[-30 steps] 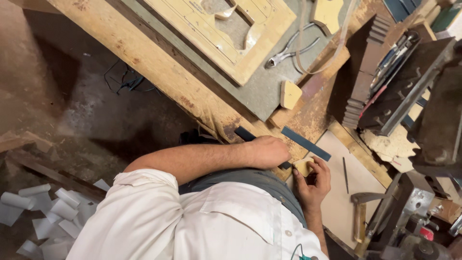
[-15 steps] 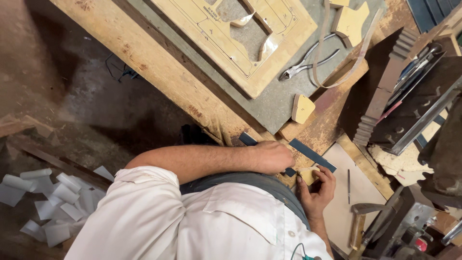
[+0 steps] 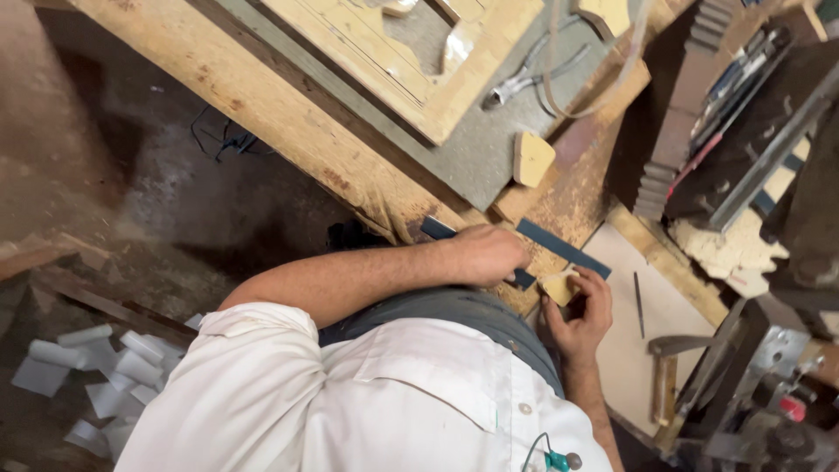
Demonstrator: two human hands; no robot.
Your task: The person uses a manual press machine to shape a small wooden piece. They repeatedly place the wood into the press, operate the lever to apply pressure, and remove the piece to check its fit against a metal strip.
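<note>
My left hand (image 3: 485, 253) lies closed over a dark blue flat strip (image 3: 437, 229) at the near edge of the wooden workbench (image 3: 288, 131); the strip's ends stick out on both sides of the hand. A second dark blue strip (image 3: 564, 249) lies just beyond it. My right hand (image 3: 584, 313) grips a small pale wooden piece (image 3: 558, 287) and holds it against the end of the first strip. The two hands are almost touching.
On the bench lie a carved wooden frame (image 3: 437, 61), metal pliers (image 3: 524, 83) and a small shaped wood block (image 3: 531, 157). Dark tool racks (image 3: 725, 122) and a metal machine (image 3: 769, 393) stand at the right. White scraps (image 3: 96, 376) litter the floor at the left.
The view has shifted a little over the bench. Both hands stay at the bench edge, my left on the blue strip and my right on the wooden piece.
</note>
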